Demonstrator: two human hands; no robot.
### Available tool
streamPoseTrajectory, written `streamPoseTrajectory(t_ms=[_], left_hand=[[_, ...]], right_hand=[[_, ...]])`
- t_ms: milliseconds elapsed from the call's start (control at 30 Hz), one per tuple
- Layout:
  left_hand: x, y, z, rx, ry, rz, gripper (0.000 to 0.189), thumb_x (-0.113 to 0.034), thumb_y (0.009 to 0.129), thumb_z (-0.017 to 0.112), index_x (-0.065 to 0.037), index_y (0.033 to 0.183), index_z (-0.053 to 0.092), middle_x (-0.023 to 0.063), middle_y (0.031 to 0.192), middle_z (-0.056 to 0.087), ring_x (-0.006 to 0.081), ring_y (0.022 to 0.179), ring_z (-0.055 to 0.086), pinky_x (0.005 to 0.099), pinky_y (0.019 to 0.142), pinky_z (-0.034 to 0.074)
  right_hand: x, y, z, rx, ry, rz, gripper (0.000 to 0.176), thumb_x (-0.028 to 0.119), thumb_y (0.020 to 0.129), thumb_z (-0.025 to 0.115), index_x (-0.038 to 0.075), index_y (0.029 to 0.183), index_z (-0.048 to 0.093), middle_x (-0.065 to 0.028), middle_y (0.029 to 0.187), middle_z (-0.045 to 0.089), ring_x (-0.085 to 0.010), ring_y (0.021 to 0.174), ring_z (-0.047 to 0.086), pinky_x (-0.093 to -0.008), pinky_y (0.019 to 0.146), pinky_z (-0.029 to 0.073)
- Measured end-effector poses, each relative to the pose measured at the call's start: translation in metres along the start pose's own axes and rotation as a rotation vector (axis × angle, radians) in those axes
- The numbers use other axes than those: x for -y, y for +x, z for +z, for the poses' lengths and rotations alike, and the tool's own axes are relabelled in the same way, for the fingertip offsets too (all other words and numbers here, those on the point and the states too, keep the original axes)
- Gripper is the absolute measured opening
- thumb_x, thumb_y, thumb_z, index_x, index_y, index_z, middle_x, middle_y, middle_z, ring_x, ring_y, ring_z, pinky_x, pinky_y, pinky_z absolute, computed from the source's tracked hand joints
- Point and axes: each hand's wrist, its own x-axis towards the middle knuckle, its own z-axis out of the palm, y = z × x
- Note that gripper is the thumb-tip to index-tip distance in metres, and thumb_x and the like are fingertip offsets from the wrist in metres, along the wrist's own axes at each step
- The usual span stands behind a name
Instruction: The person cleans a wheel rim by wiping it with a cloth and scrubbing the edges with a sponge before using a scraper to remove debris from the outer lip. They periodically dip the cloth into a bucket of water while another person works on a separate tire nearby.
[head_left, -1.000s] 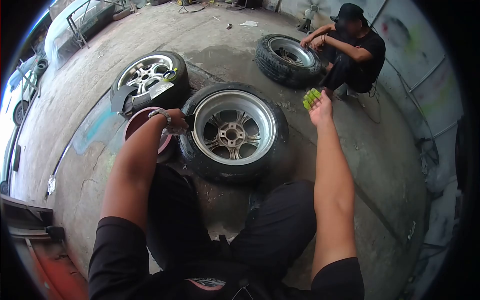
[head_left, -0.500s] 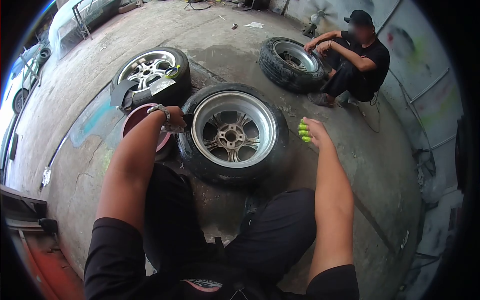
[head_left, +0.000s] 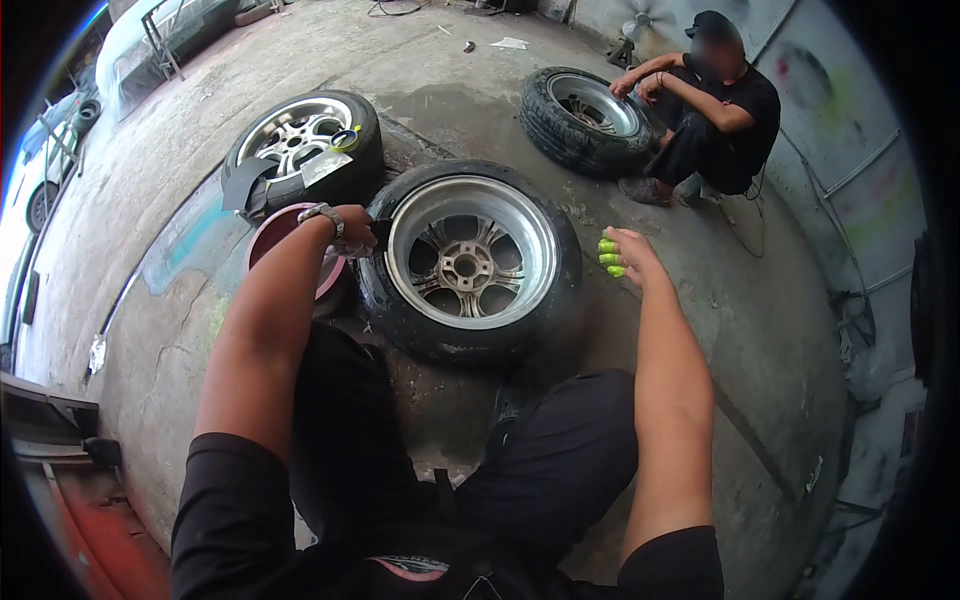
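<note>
A black tyre on a silver rim (head_left: pixel 402 190) lies flat on the ground in front of my knees. At its left edge my left hand (head_left: pixel 354 232), with a watch on the wrist, is closed on a small black piece (head_left: pixel 381 235). Beneath that hand and forearm is a reddish bucket (head_left: pixel 268 238), partly hidden by them. My right hand (head_left: pixel 630 255) hangs in the air to the right of the tyre, its fingertips wrapped in yellow-green tape. Its fingers are slightly bent and apart, and nothing is in them.
A second wheel (head_left: pixel 365 125) at the back left bears dark and grey sheets (head_left: pixel 325 168) and a yellow-green tape roll (head_left: pixel 345 139). Behind on the right, a person (head_left: pixel 735 110) squats with both hands at a third wheel (head_left: pixel 560 135). A fan (head_left: pixel 640 22) stands near the wall.
The view has shifted slightly. Both my hands keep nearly the same places beside the tyre, and the black piece is still in my left hand.
</note>
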Motion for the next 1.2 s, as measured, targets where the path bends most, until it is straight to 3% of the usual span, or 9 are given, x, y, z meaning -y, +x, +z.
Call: streamPoseTrajectory(t_ms=[100, 300, 600, 800, 967, 1033, 1133, 1200], left_hand=[[0.006, 0.008, 0.003, -0.198, 0.121, 0.076, 0.037, -0.034, 0.085, 0.078, -0.004, 0.105, 0.077, 0.0126, 0.086, 0.078, 0.0243, 0.073, 0.077, 0.0387, 0.067, 0.061], [0.013, 0.016, 0.005, -0.251, 0.103, 0.086, 0.042, -0.036, 0.082, 0.078, -0.004, 0.109, 0.078, 0.0145, 0.090, 0.079, 0.0280, 0.079, 0.078, 0.0392, 0.073, 0.062], [0.012, 0.019, 0.004, -0.135, 0.116, 0.029, 0.048, -0.038, 0.079, 0.078, -0.003, 0.111, 0.077, 0.0186, 0.100, 0.079, 0.0322, 0.093, 0.078, 0.0419, 0.086, 0.061], [0.015, 0.022, 0.005, -0.249, 0.129, 0.022, 0.052, -0.042, 0.079, 0.077, -0.005, 0.115, 0.078, 0.0206, 0.107, 0.078, 0.0347, 0.100, 0.076, 0.0435, 0.093, 0.059], [0.020, 0.033, 0.010, -0.190, 0.095, 0.056, 0.053, -0.041, 0.080, 0.077, -0.005, 0.119, 0.076, 0.0210, 0.109, 0.078, 0.0357, 0.102, 0.076, 0.0443, 0.093, 0.059], [0.021, 0.027, 0.011, -0.111, -0.052, 0.090, 0.057, -0.036, 0.080, 0.076, -0.008, 0.130, 0.072, 0.0188, 0.111, 0.078, 0.0332, 0.100, 0.076, 0.0430, 0.091, 0.059], [0.018, 0.021, 0.009, -0.115, 0.017, 0.142, 0.059, -0.033, 0.077, 0.076, -0.010, 0.131, 0.072, 0.0181, 0.110, 0.078, 0.0321, 0.099, 0.076, 0.0422, 0.089, 0.060], [0.024, 0.029, 0.011, -0.141, 0.071, 0.192, 0.059, -0.032, 0.076, 0.076, -0.011, 0.131, 0.072, 0.0175, 0.109, 0.078, 0.0321, 0.098, 0.077, 0.0419, 0.089, 0.060]], right_hand=[[-0.002, -0.001, -0.001, -0.017, -0.008, 0.006, 0.024, 0.037, 0.103, 0.066, 0.014, 0.109, 0.062, 0.0008, 0.089, 0.066, -0.0156, 0.070, 0.064, -0.0344, 0.058, 0.048], [-0.002, 0.000, -0.001, -0.018, -0.006, 0.009, 0.025, 0.038, 0.103, 0.067, 0.014, 0.110, 0.062, 0.0009, 0.090, 0.067, -0.0153, 0.071, 0.064, -0.0340, 0.058, 0.048], [-0.003, 0.004, -0.002, 0.010, -0.017, 0.007, 0.026, 0.038, 0.102, 0.067, 0.014, 0.111, 0.062, 0.0010, 0.091, 0.067, -0.0160, 0.075, 0.065, -0.0353, 0.062, 0.048], [-0.001, 0.000, 0.000, -0.016, -0.030, 0.015, 0.025, 0.037, 0.103, 0.067, 0.014, 0.110, 0.062, 0.0004, 0.090, 0.067, -0.0159, 0.073, 0.065, -0.0351, 0.061, 0.049], [-0.002, 0.004, -0.002, 0.049, 0.010, 0.003, 0.019, 0.032, 0.105, 0.063, 0.013, 0.106, 0.061, 0.0006, 0.083, 0.064, -0.0153, 0.066, 0.063, -0.0338, 0.053, 0.047], [0.000, -0.001, 0.001, 0.006, 0.011, 0.026, 0.019, 0.033, 0.105, 0.063, 0.014, 0.107, 0.061, 0.0007, 0.084, 0.065, -0.0153, 0.067, 0.063, -0.0336, 0.054, 0.047], [-0.002, -0.001, -0.004, 0.013, -0.043, 0.030, 0.026, 0.036, 0.105, 0.063, 0.013, 0.117, 0.063, -0.0019, 0.092, 0.069, -0.0174, 0.077, 0.066, -0.0344, 0.067, 0.051], [0.000, -0.007, 0.001, -0.015, -0.030, 0.035, 0.022, 0.034, 0.105, 0.063, 0.014, 0.112, 0.062, 0.0000, 0.087, 0.066, -0.0161, 0.070, 0.064, -0.0345, 0.059, 0.048]])
